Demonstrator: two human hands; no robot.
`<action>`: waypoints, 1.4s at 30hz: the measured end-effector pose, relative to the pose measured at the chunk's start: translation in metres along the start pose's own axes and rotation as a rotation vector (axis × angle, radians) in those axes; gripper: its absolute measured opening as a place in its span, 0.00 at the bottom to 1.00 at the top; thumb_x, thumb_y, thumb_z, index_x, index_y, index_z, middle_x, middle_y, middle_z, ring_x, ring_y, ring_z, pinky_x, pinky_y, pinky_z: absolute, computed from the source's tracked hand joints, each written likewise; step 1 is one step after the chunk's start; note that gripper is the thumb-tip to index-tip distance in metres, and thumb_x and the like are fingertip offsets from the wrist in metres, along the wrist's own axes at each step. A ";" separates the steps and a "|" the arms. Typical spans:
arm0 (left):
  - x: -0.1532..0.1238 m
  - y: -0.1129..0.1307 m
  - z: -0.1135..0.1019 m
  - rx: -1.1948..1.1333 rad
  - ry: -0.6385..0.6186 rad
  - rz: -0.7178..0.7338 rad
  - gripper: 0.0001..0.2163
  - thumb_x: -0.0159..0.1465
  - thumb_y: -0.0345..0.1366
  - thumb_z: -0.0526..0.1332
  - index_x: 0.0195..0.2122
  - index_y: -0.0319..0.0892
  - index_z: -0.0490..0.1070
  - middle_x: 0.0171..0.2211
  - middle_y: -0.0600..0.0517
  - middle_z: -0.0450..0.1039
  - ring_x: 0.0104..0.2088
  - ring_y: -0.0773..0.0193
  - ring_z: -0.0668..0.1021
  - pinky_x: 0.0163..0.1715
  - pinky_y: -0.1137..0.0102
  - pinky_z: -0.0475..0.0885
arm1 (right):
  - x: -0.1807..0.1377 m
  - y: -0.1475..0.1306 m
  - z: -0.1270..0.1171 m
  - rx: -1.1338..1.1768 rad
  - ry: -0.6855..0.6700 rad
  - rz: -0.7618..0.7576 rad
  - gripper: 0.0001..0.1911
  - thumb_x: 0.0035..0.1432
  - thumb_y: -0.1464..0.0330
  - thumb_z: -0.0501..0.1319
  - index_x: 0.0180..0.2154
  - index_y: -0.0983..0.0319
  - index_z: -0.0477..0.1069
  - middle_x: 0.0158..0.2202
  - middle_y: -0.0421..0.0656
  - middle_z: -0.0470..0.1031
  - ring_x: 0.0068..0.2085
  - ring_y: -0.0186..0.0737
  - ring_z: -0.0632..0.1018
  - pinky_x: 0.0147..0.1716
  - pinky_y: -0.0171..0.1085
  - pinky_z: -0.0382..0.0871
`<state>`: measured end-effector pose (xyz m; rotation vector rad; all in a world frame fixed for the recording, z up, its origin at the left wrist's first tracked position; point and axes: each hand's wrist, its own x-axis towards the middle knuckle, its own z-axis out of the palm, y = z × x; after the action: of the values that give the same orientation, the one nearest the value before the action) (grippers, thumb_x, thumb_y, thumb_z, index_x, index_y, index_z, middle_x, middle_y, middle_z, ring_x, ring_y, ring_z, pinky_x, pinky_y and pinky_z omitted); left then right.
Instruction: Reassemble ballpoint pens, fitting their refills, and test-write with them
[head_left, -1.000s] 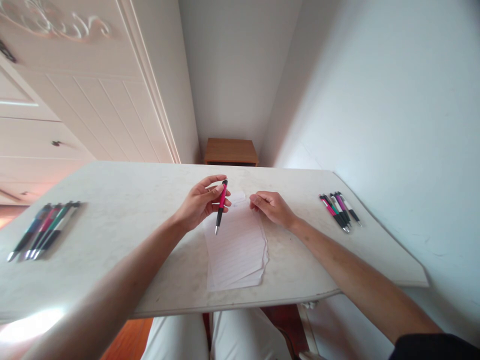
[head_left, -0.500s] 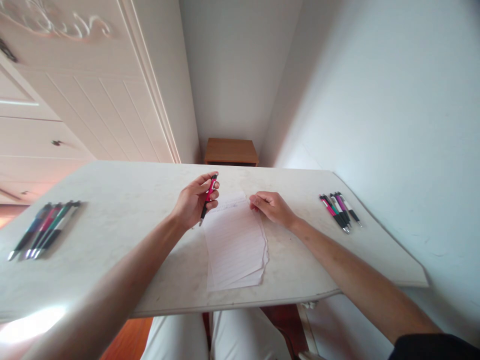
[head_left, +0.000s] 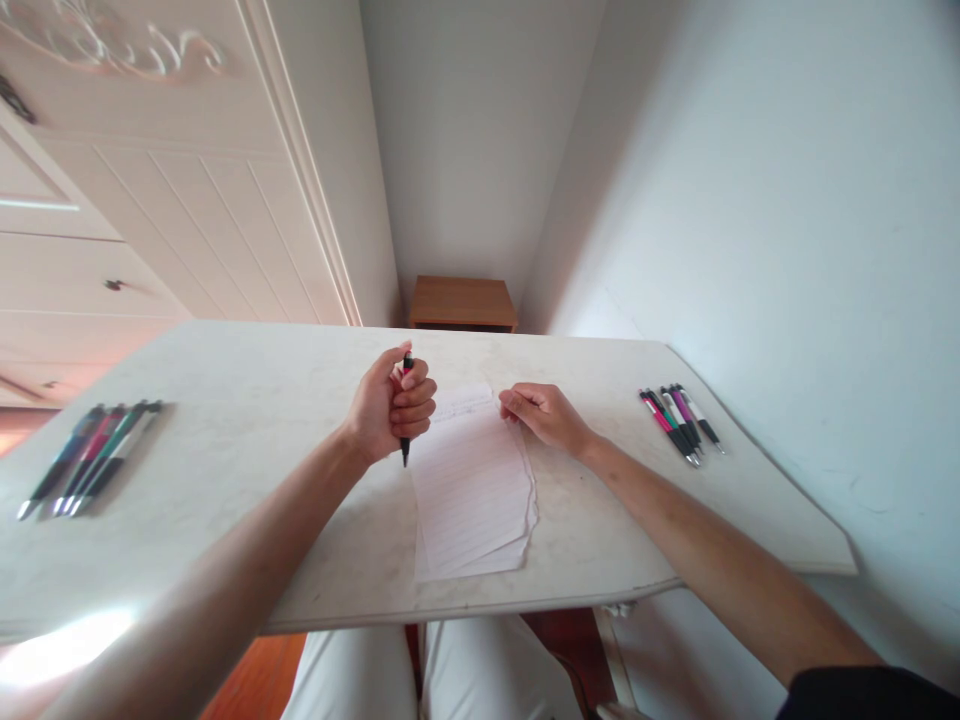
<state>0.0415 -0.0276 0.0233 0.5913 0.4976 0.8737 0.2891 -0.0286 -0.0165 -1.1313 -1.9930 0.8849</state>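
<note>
My left hand (head_left: 397,405) is wrapped around a red and black click pen (head_left: 407,364), held upright above the table. Its thumb is up by the pen's top end, and the dark tip points down below the fist. Much of the barrel is hidden by the fingers. Lined paper sheets (head_left: 472,490) lie overlapping in front of me, with torn right edges and some handwriting near the top. At the upper right edge of the paper rests my right hand (head_left: 541,412), its fingers curled closed and no object showing in them.
Several pens (head_left: 94,460) lie side by side on the left of the white table (head_left: 247,400). Another group of pens (head_left: 679,425) lies on the right, near the wall (head_left: 787,250). Beyond the far edge stands a wooden box-like piece (head_left: 463,300); a white cabinet (head_left: 187,200) is at left.
The left fingers have closed around the pen, which was held more loosely and tilted before. It now stands nearly vertical. The right hand and paper have stayed in place.
</note>
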 end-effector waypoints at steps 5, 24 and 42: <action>-0.001 0.001 0.003 -0.026 0.047 -0.013 0.19 0.61 0.40 0.55 0.16 0.42 0.53 0.13 0.62 0.41 0.11 0.75 0.46 0.05 0.81 0.46 | 0.001 0.000 0.001 0.007 -0.002 -0.001 0.27 0.63 0.48 0.52 0.26 0.63 0.72 0.26 0.42 0.75 0.29 0.36 0.74 0.32 0.35 0.65; 0.001 0.000 0.003 -0.037 0.105 0.026 0.17 0.62 0.37 0.54 0.17 0.42 0.54 0.13 0.61 0.44 0.10 0.75 0.48 0.06 0.80 0.43 | 0.000 0.000 0.000 -0.009 -0.004 0.003 0.27 0.64 0.49 0.52 0.26 0.63 0.72 0.25 0.41 0.74 0.29 0.35 0.73 0.31 0.34 0.63; 0.004 -0.003 0.000 0.004 0.120 0.063 0.16 0.62 0.38 0.55 0.17 0.41 0.57 0.13 0.61 0.46 0.10 0.75 0.50 0.06 0.80 0.44 | 0.000 -0.002 0.000 -0.031 -0.004 0.004 0.27 0.64 0.49 0.52 0.26 0.63 0.72 0.25 0.42 0.73 0.29 0.36 0.73 0.31 0.34 0.63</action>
<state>0.0448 -0.0257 0.0209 0.5627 0.5914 0.9720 0.2880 -0.0297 -0.0149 -1.1520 -2.0153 0.8614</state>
